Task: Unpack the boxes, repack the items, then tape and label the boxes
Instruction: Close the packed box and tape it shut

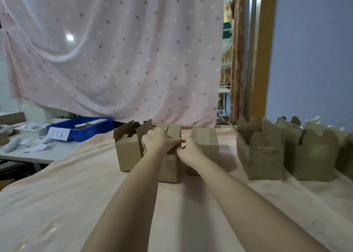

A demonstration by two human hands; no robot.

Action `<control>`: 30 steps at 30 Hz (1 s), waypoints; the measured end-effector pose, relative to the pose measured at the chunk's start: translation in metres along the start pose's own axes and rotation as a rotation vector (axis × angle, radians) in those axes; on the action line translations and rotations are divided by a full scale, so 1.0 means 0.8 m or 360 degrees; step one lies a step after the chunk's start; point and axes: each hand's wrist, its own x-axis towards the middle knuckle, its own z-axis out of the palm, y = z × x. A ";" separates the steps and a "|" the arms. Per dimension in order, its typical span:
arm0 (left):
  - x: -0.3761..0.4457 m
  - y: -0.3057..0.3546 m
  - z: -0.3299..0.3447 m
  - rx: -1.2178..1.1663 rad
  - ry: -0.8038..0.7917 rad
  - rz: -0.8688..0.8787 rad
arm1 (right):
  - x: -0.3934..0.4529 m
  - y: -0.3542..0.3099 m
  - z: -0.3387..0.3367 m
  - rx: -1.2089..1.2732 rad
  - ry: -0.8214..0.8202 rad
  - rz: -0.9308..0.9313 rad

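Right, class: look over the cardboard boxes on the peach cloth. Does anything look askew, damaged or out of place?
Nothing looks damaged or spilled. The left box and the two boxes at right stand with flaps up, unsealed. Both the left hand and right hand are on the middle box.

Two bare forearms; no sleeves, left hand [159,140], right hand [189,149]

Spotted pink curtain [118,60] hangs behind blue crate [84,130].
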 end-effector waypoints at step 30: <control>-0.105 -0.122 0.109 0.0028 0.0193 0.0701 | -0.074 0.051 0.106 -0.0318 0.0095 -0.0197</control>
